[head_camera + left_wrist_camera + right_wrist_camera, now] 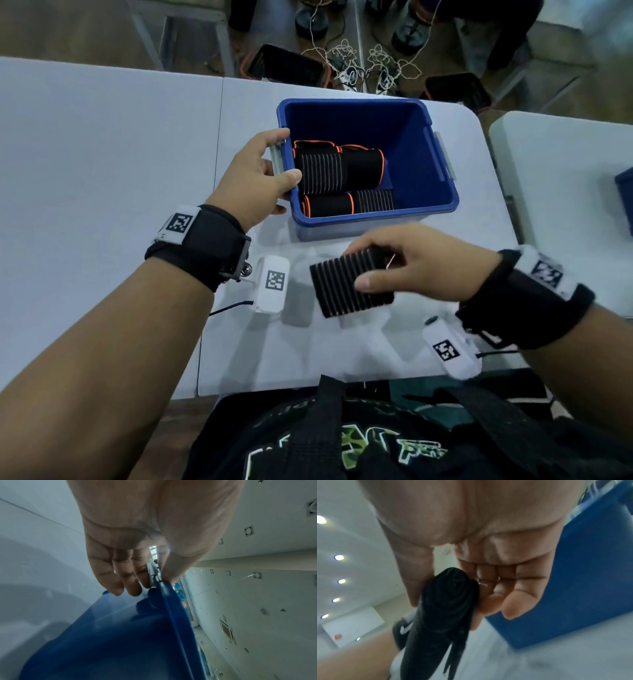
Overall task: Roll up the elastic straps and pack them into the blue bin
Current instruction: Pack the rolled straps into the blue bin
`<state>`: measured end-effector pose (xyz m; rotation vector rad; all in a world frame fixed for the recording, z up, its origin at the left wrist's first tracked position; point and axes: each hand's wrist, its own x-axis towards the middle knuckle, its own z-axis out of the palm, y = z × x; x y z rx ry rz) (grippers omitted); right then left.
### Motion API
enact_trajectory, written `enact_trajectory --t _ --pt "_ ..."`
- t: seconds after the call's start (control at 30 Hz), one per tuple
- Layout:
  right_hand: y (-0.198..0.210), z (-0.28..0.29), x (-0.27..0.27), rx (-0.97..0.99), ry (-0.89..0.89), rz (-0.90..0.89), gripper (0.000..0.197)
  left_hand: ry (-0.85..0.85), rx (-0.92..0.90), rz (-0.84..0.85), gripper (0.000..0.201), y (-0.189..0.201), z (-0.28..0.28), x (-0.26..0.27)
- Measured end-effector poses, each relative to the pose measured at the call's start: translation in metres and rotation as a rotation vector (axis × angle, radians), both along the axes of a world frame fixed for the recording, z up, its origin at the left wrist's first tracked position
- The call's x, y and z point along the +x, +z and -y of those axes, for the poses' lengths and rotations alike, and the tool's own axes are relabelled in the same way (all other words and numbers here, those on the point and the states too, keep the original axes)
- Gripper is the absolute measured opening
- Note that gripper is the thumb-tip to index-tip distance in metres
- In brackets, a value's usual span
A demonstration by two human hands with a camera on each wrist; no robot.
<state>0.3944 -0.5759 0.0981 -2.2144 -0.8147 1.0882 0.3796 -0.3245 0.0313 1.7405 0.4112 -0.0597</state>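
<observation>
1. White table (pixel 102 164): carries the blue bin, far centre.
2. Blue bin (pixel 442 205): open top, grey handle clips on left and right rims; landmark for all below.
3. Rolled straps in bin (pixel 337 169): black, orange-edged, packed in bin's left-near part, several rolls, long axes mostly running left-right across bin floor.
4. Left hand (pixel 251 174): at bin's left rim, thumb over rim edge, fingers outside on the wall, gripping rim by grey clip (pixel 153 573).
5. Right hand (pixel 418 263): just in front of bin's near wall, above table, thumb and fingers closed round rolled strap.
6. Rolled strap (pixel 346 284): black ribbed, flattened roll; long axis leaning leftward from the hand, roughly parallel to bin's near wall; loose tail end hanging in right wrist view (pixel 450 615).
</observation>
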Motion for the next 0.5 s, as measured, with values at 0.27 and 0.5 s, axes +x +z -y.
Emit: enact_trajectory --t 0.27,0.5 --pt "0.046 0.003 0.096 -0.035 -0.158 0.252 0.033 0.018 0.001 -0.003 0.055 0.002 0.004 0.0" --pt "0.026 -0.031 0.15 -0.31 -0.125 0.221 0.023 0.018 0.018 -0.006 0.055 0.001 0.004 0.0"
